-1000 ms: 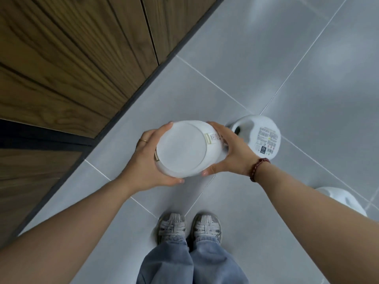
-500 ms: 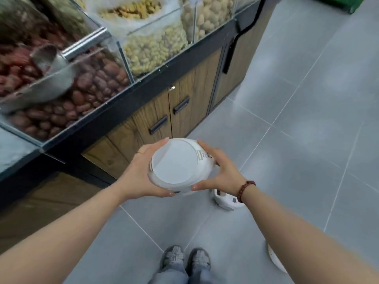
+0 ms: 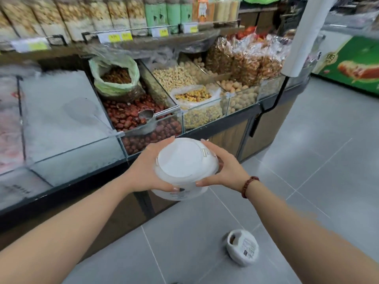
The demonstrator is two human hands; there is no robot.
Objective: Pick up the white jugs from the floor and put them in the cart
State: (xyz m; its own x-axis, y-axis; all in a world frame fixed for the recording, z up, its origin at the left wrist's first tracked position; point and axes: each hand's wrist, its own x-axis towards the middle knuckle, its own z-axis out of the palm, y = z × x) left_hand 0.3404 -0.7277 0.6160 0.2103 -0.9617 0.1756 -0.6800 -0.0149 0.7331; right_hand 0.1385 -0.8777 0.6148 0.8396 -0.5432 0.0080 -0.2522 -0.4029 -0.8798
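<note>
At frame centre, both hands, left hand [image 3: 147, 171] and right hand [image 3: 225, 171], clasp a white jug [image 3: 184, 167]; smooth, likely heavy, best gripped by its sides.

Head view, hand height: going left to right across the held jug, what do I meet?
left hand → white jug → right hand → bead bracelet

Head view, facing forward and down, near counter [image 3: 184, 128], edges seemingly blurred
</note>
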